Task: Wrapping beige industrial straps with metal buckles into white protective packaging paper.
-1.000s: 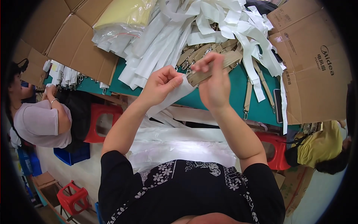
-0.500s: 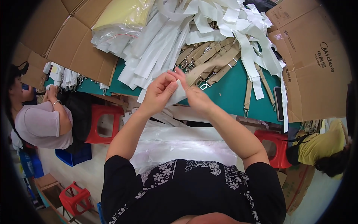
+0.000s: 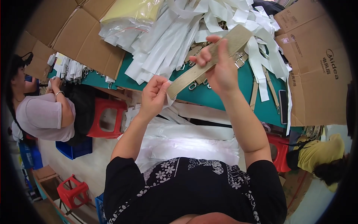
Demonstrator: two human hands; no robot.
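A beige bag strap (image 3: pixel 184 81) slants up to the right, its wide end raised above the table. My left hand (image 3: pixel 153 99) is closed in a pinch at its lower end, holding a white sleeve-like strip (image 3: pixel 169 100) together with the strap there. Around the strap's upper part is my right hand (image 3: pixel 223 72), thumb and fingers on its two sides. Below and behind it lie more beige straps with metal clips (image 3: pixel 199 82), partly hidden by my right hand. Long white strips (image 3: pixel 160 48) are heaped behind my hands.
A phone (image 3: pixel 283 106) lies at the right edge of the green table (image 3: pixel 203 104). Cardboard boxes (image 3: pixel 84 37) stand left and right. White wrapped bundles (image 3: pixel 186 140) lie at my lap. One co-worker (image 3: pixel 46 115) sits left, another (image 3: pixel 320 153) right, near red stools (image 3: pixel 108 115).
My right hand has moved up and right along the strap, away from my left. The strap's wide end now shows above it. My left hand keeps its pinch.
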